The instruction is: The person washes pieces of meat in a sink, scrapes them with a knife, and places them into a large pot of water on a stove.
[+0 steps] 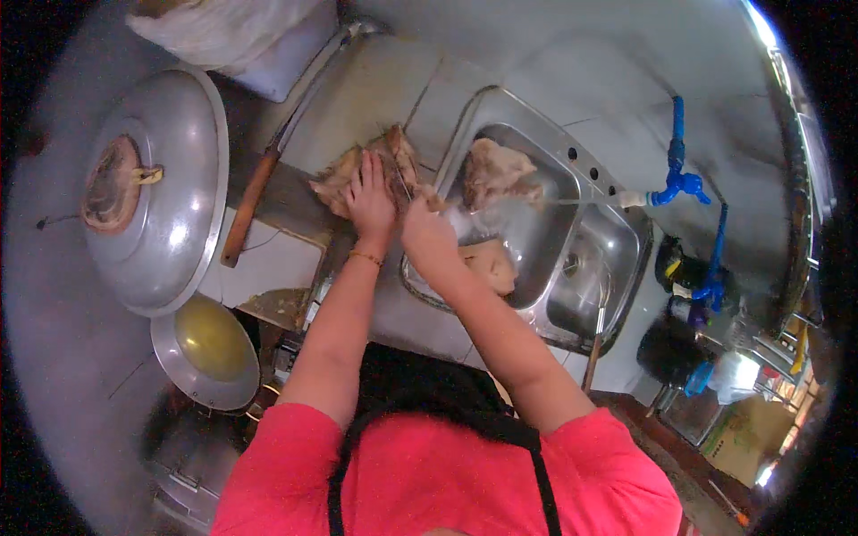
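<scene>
A large piece of raw meat with skin (335, 184) lies on the counter left of the steel sink (529, 305). My left hand (372, 201) presses on it with fingers stretched. Beside it my right hand (429, 231) is closed around the handle of a knife, mostly hidden by the fist; its blade (403, 181) points into the meat. Inside the larger basin are another chunk of meat (496, 167) and a pale slab of meat or skin (493, 264). Water runs into that basin from a blue tap (677, 187).
On the left are a big metal lid (181, 161) with a wooden handle, a wok (221, 388) with yellow liquid and a long wooden-handled tool (251, 201). A wooden-handled utensil (593, 355) leans in the smaller basin. A plastic bag (221, 33) stands at the back.
</scene>
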The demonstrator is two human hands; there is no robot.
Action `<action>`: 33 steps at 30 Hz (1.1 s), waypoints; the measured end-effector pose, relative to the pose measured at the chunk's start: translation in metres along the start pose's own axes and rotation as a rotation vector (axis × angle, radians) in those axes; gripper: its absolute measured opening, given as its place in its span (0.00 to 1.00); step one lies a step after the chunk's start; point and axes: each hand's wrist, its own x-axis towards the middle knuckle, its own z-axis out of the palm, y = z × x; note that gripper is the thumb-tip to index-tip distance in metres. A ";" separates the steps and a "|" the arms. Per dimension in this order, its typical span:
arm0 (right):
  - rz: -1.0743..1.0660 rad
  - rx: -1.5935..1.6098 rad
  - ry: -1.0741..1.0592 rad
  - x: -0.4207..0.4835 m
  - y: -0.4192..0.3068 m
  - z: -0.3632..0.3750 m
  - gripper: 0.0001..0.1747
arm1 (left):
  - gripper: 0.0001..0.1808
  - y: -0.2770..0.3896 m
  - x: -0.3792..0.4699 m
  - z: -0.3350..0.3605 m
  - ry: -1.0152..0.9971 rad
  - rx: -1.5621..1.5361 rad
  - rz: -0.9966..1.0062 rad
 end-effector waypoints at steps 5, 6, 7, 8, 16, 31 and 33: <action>0.101 0.023 -0.081 0.005 0.004 -0.007 0.20 | 0.29 0.008 0.001 -0.006 0.021 -0.071 0.035; 0.066 0.056 0.019 0.016 0.009 -0.003 0.18 | 0.28 0.012 0.003 -0.004 0.028 -0.092 0.028; 0.068 0.058 0.019 0.023 0.012 0.002 0.18 | 0.28 0.012 0.002 -0.002 0.026 -0.092 0.030; 0.062 0.037 -0.014 0.028 0.016 0.005 0.16 | 0.29 0.013 0.002 -0.001 0.008 -0.094 0.031; 0.180 0.070 -0.235 -0.007 0.015 -0.008 0.13 | 0.29 0.004 0.001 -0.009 -0.059 -0.150 0.009; 0.003 0.074 -0.103 -0.021 -0.004 -0.033 0.13 | 0.28 -0.024 -0.009 -0.024 -0.069 -0.515 0.125; 0.078 0.046 -0.154 -0.020 -0.005 -0.022 0.09 | 0.26 -0.025 -0.009 -0.026 -0.068 -0.502 0.123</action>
